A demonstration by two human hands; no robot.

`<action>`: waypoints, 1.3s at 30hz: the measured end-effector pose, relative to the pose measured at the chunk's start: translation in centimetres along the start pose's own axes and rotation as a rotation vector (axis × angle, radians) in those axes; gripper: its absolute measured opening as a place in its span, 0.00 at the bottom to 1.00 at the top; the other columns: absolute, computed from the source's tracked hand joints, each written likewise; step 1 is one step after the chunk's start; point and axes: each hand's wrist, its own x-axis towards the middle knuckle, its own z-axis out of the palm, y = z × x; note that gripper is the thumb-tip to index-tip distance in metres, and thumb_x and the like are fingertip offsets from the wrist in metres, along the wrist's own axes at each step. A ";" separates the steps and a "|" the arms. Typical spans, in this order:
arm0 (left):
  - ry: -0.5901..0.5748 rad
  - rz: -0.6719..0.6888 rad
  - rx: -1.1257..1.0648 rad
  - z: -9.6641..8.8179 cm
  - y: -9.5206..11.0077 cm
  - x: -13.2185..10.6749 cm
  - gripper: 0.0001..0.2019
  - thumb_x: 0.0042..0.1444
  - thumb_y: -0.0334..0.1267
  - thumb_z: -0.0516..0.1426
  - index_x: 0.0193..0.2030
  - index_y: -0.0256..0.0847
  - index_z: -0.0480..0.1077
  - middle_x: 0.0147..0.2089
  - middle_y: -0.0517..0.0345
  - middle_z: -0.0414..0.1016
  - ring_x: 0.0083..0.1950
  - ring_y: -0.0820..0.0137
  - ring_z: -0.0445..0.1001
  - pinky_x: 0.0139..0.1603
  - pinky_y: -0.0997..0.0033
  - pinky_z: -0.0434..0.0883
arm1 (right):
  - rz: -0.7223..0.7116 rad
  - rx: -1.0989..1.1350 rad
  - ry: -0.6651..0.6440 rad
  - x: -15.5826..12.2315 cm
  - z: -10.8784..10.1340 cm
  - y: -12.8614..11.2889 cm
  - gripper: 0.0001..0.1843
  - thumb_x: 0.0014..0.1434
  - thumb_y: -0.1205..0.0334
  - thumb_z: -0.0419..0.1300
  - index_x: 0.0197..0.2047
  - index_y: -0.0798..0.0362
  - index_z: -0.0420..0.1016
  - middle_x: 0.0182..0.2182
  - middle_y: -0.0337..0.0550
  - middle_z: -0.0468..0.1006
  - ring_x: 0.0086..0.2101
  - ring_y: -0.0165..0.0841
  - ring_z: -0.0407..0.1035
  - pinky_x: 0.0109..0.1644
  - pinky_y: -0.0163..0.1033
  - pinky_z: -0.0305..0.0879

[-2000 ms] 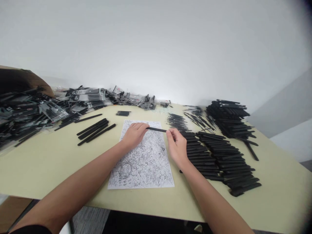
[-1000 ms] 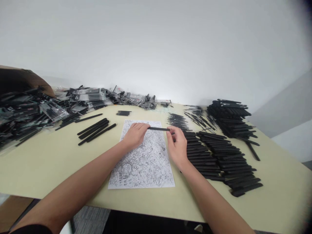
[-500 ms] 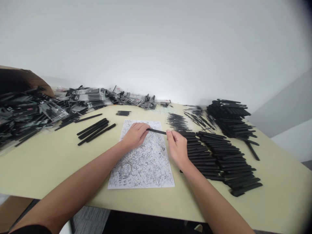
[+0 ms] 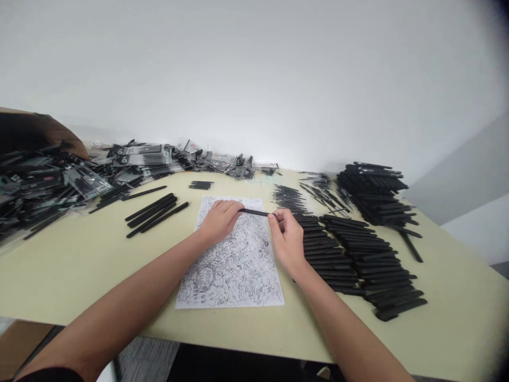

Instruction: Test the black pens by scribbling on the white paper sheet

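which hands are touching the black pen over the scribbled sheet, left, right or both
Touching, both. The head view shows the left hand with fingertips on the left end of the black pen and the right hand pinching its right end, with no gap.

One view only, worn on my head. It faces forward and down at the table, close in: scribbled sheet centre frame, left hand and right hand at its far end, white wall beyond the sheet filling the upper half.
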 end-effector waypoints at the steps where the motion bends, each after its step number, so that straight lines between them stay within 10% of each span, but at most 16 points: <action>1: -0.002 0.002 0.000 0.0 0.0 0.0 0.11 0.67 0.37 0.46 0.49 0.41 0.68 0.46 0.50 0.77 0.48 0.64 0.74 0.51 0.60 0.66 | -0.005 -0.003 -0.003 0.0 0.0 0.0 0.14 0.64 0.50 0.52 0.33 0.50 0.67 0.27 0.36 0.71 0.25 0.29 0.63 0.32 0.35 0.56; 7: -0.001 0.006 0.007 0.1 -0.1 0.0 0.11 0.67 0.37 0.47 0.48 0.41 0.69 0.46 0.50 0.78 0.49 0.63 0.74 0.51 0.60 0.67 | 0.035 -0.057 -0.047 -0.1 -0.1 0.0 0.26 0.65 0.45 0.48 0.20 0.50 0.57 0.16 0.33 0.59 0.20 0.28 0.55 0.28 0.35 0.50; 14: 0.003 -0.018 0.029 0.1 0.0 0.0 0.11 0.67 0.36 0.47 0.49 0.41 0.67 0.47 0.51 0.78 0.49 0.63 0.74 0.50 0.60 0.66 | 0.051 0.060 -0.052 -0.1 0.1 -0.2 0.15 0.62 0.46 0.53 0.36 0.49 0.66 0.26 0.34 0.70 0.24 0.28 0.61 0.32 0.34 0.56; 23: 0.003 0.012 0.037 0.2 -0.3 -0.1 0.09 0.67 0.36 0.47 0.47 0.42 0.68 0.46 0.52 0.78 0.49 0.64 0.74 0.50 0.61 0.65 | 0.078 0.031 -0.091 -0.2 0.0 0.1 0.27 0.64 0.43 0.50 0.20 0.50 0.52 0.16 0.32 0.54 0.21 0.27 0.51 0.28 0.35 0.48; 30: -0.013 0.011 0.057 0.1 -0.1 0.0 0.10 0.67 0.35 0.47 0.48 0.40 0.67 0.46 0.51 0.78 0.48 0.64 0.74 0.50 0.62 0.65 | 0.030 0.054 -0.089 -0.1 -0.1 -0.2 0.15 0.62 0.47 0.54 0.34 0.50 0.68 0.26 0.34 0.70 0.24 0.28 0.60 0.32 0.33 0.56; 39: 0.023 0.031 0.055 0.3 -0.3 -0.1 0.10 0.67 0.35 0.48 0.47 0.40 0.69 0.45 0.51 0.79 0.48 0.65 0.75 0.50 0.62 0.66 | 0.060 -0.002 -0.098 -0.1 -0.1 0.1 0.21 0.64 0.45 0.51 0.25 0.50 0.63 0.18 0.32 0.60 0.22 0.28 0.56 0.31 0.34 0.52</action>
